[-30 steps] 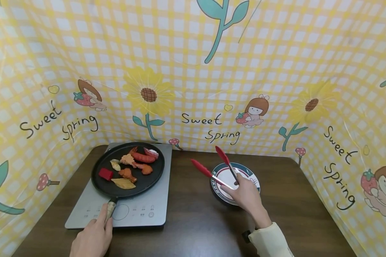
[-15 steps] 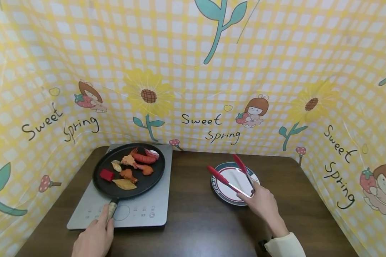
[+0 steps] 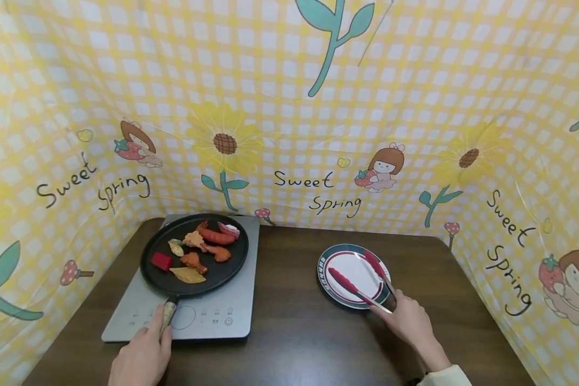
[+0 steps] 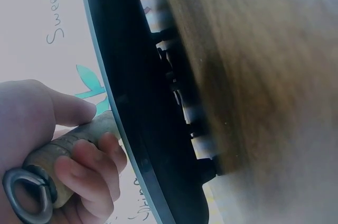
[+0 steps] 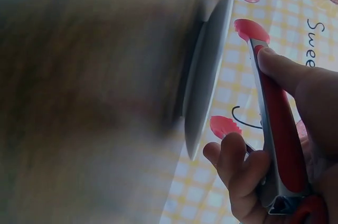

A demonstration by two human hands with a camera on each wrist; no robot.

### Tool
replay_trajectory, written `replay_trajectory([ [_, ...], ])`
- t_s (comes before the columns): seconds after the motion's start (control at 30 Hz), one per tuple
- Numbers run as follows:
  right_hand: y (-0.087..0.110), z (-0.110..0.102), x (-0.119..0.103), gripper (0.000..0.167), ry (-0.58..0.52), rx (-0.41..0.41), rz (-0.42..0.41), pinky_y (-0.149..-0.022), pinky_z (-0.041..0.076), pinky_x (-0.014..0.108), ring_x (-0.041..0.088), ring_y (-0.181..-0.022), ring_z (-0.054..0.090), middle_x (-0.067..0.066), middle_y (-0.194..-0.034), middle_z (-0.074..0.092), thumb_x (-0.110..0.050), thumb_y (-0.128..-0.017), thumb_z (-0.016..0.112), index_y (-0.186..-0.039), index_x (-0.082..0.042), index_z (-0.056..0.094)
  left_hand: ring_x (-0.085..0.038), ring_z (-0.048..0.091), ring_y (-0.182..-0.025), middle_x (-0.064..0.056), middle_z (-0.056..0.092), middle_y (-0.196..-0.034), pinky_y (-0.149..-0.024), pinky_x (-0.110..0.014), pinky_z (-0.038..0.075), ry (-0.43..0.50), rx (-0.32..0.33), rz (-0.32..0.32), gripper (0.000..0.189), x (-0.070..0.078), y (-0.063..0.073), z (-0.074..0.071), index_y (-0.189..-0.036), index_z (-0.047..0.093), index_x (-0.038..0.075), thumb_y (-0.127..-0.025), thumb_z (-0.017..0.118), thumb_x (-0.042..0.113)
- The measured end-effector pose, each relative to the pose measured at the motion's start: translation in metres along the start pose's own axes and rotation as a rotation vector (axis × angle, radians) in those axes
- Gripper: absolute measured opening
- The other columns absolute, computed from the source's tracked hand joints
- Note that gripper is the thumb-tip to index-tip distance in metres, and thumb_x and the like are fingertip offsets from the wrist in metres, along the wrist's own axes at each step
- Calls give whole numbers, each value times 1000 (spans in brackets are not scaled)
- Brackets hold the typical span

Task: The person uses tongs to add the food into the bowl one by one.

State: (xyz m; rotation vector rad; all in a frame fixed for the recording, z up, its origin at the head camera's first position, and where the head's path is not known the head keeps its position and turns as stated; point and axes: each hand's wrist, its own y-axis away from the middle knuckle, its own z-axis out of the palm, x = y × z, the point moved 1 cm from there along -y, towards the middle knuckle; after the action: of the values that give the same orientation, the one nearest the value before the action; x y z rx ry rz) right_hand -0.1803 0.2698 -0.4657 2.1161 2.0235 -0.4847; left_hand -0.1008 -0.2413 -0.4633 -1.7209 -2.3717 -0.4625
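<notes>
My left hand [image 3: 142, 351] grips the handle [image 4: 79, 142] of a black frying pan [image 3: 173, 284], fingers wrapped around it in the left wrist view. Inside the pan lie a red cube [image 3: 161, 261], a shrimp [image 3: 218, 236], a chicken drumstick [image 3: 193, 261], a yellow leaf-shaped piece [image 3: 188, 275] and several other food pieces. In my right hand [image 3: 410, 324] is a pair of tongs [image 5: 280, 123] with red tips, their arms spread apart and nothing between them. The tongs overlap a round white plate [image 3: 353, 266] with a dark green and red rim.
The pan stands on a silver induction cooktop [image 3: 236, 300] at the left of the brown wooden table [image 3: 289, 279]. A yellow checked cloth [image 3: 289, 123] with printed flowers and figures rises behind and on both sides.
My right hand has moved right and toward the near edge with the spread tongs, whose tips went from beyond the plate to over it. The left hand stays on the pan handle.
</notes>
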Motion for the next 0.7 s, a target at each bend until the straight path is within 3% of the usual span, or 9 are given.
replay_trajectory([
  [0.17, 3, 1, 7, 69, 6, -23, 20, -48, 34, 38, 26, -59, 52, 9, -69, 53, -60, -71, 73, -100, 0, 58, -36, 58, -62, -21, 58, -85, -54, -52, 45, -7, -9, -5, 57, 1, 0, -1, -143, 29, 1, -98, 46, 31],
  [0.43, 7, 1, 14, 66, 31, -45, -5, -48, 35, 39, 24, -56, 50, 5, -62, 47, -60, -71, 73, -92, 0, 56, -41, 59, -65, -26, 59, -91, -55, -53, 45, 3, -10, 0, 57, -3, 0, -1, -143, 29, 1, -98, 46, 32],
  [0.7, 11, 4, 22, 76, 64, -68, -39, -55, 44, 48, 32, -65, 60, 14, -74, 59, -59, -72, 71, -102, 8, 53, -39, 58, -64, -22, 59, -89, -55, -53, 45, 10, -2, 1, 57, -1, 0, 1, -143, 28, 3, -97, 46, 32],
])
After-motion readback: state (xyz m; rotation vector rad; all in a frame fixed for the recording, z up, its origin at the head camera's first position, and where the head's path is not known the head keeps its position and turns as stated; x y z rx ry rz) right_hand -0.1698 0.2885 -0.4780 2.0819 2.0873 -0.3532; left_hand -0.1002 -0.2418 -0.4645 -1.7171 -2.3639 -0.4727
